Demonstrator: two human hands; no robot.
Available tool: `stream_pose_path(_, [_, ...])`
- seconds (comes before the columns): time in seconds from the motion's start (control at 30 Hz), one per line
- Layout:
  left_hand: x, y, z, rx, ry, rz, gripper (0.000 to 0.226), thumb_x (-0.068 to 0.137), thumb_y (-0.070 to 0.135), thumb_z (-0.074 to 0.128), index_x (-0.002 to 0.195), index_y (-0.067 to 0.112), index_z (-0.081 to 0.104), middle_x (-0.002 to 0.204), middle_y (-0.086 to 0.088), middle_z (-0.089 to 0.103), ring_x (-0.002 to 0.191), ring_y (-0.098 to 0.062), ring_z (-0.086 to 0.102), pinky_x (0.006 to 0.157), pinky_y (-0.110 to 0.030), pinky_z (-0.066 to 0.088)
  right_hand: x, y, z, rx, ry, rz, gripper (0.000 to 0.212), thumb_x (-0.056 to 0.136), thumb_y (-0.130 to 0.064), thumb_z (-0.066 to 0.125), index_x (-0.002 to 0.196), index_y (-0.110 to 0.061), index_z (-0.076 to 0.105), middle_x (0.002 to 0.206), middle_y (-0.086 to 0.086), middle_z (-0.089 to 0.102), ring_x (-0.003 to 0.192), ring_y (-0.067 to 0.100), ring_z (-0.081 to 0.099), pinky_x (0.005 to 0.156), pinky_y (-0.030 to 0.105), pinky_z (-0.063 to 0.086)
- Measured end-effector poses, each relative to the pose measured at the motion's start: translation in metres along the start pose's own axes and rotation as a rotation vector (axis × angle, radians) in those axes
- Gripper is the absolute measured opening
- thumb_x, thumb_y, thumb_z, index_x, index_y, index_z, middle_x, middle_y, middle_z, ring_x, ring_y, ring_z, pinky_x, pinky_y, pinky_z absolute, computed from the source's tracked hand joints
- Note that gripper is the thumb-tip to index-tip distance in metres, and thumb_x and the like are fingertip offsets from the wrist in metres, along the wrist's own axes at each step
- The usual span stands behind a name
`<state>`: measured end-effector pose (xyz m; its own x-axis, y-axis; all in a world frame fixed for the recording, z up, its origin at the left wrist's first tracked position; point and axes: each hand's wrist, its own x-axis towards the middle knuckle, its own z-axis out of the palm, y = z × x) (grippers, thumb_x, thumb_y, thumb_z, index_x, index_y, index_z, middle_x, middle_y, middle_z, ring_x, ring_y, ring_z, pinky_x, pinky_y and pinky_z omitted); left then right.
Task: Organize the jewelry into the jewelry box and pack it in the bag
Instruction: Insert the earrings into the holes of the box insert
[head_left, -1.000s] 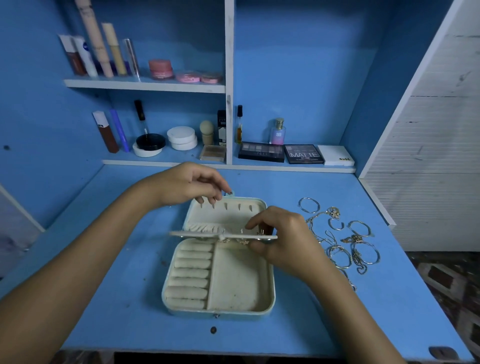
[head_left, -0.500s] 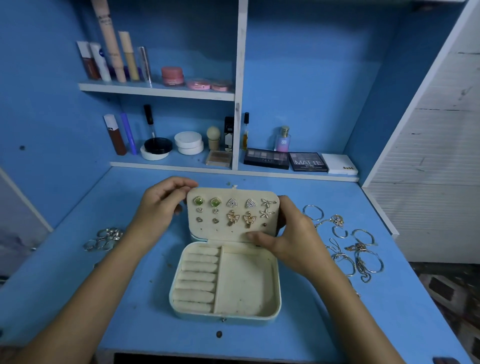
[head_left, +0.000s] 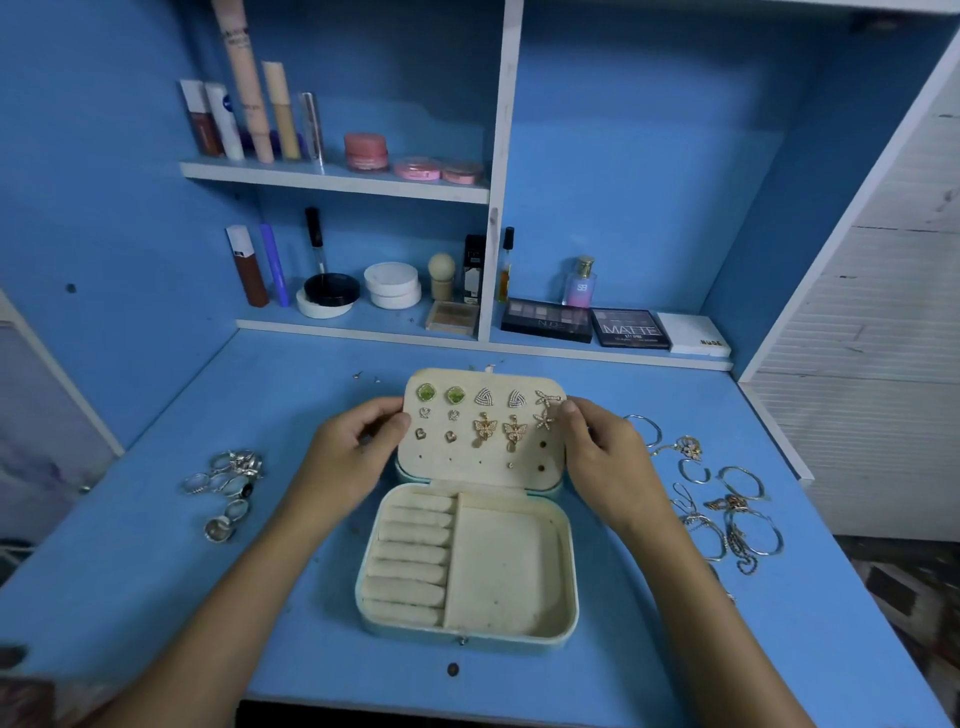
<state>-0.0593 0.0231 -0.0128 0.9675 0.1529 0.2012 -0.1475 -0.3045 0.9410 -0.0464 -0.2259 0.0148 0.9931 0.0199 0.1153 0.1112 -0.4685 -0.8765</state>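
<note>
A pale blue jewelry box (head_left: 467, 631) lies open at the middle of the blue desk. Its cream earring panel (head_left: 485, 460) stands upright against the lid and carries several pairs of earrings (head_left: 483, 415). My left hand (head_left: 350, 457) pinches the panel's left edge. My right hand (head_left: 605, 457) pinches its right edge. The ring rolls and the tray in the base are bare. A cluster of silver rings (head_left: 228, 480) lies left of the box. Bracelets and chains (head_left: 722, 504) lie to its right. No bag is in view.
Shelves at the back hold cosmetics: tubes (head_left: 244, 114), pink jars (head_left: 366, 150), compacts (head_left: 392, 286), a perfume bottle (head_left: 579, 283) and eyeshadow palettes (head_left: 631, 327). A white slatted panel (head_left: 883, 364) borders the desk on the right. A small dark spot (head_left: 453, 669) marks the front desk edge.
The earring panel swung from lying flat over the box to upright against the lid, showing the earrings. Both hands moved to its side edges. The view shifted and the rings came into sight.
</note>
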Motion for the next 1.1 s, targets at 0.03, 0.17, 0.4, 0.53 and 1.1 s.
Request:
stream_pose_path(0.03, [-0.001, 0.000, 0.001, 0.049, 0.012, 0.005, 0.021, 0.097, 0.017, 0.060, 0.100, 0.035, 0.070, 0.095, 0.015, 0.074, 0.087, -0.002, 0.066, 0.078, -0.018, 0.049, 0.002, 0.001, 0.001, 0.001, 0.000, 0.025, 0.033, 0.104, -0.031, 0.040, 0.091, -0.016, 0.067, 0.063, -0.005, 0.052, 0.057, 0.007, 0.044, 0.057, 0.021, 0.039])
stream_pose_path(0.17, [-0.002, -0.003, 0.004, 0.234, 0.118, 0.101, 0.013, 0.094, 0.017, 0.063, 0.094, 0.026, 0.072, 0.091, 0.011, 0.065, 0.084, -0.003, 0.060, 0.068, -0.007, 0.041, 0.006, 0.001, 0.004, 0.026, 0.014, 0.051, 0.028, 0.099, -0.017, 0.042, 0.089, -0.007, 0.066, 0.065, 0.009, 0.056, 0.057, 0.016, 0.043, 0.056, 0.032, 0.039])
stream_pose_path(0.4, [0.000, -0.008, 0.005, 0.344, 0.086, 0.093, 0.013, 0.094, 0.020, 0.061, 0.098, 0.019, 0.074, 0.091, 0.012, 0.062, 0.085, -0.003, 0.059, 0.074, -0.019, 0.045, 0.012, 0.003, 0.003, -0.010, 0.034, 0.100, 0.030, 0.098, -0.018, 0.047, 0.113, -0.031, 0.070, 0.074, -0.006, 0.067, 0.050, 0.009, 0.049, 0.049, 0.017, 0.039])
stream_pose_path(0.53, [-0.002, -0.010, 0.001, 0.337, 0.061, 0.081, 0.018, 0.096, 0.022, 0.061, 0.106, 0.021, 0.075, 0.094, 0.011, 0.062, 0.086, -0.005, 0.060, 0.076, -0.022, 0.047, 0.016, -0.004, 0.000, -0.065, 0.021, 0.120, 0.023, 0.097, -0.018, 0.052, 0.098, -0.030, 0.072, 0.082, -0.015, 0.068, 0.076, 0.017, 0.063, 0.063, 0.019, 0.047])
stream_pose_path(1.1, [-0.006, -0.013, -0.006, 0.421, -0.092, 0.130, 0.031, 0.101, 0.033, 0.049, 0.128, 0.029, 0.063, 0.087, 0.008, 0.045, 0.076, -0.009, 0.050, 0.063, -0.009, 0.034, 0.045, -0.009, -0.002, -0.246, -0.007, 0.107, 0.020, 0.097, -0.021, 0.055, 0.092, -0.026, 0.074, 0.085, -0.014, 0.069, 0.059, 0.001, 0.059, 0.052, 0.015, 0.041])
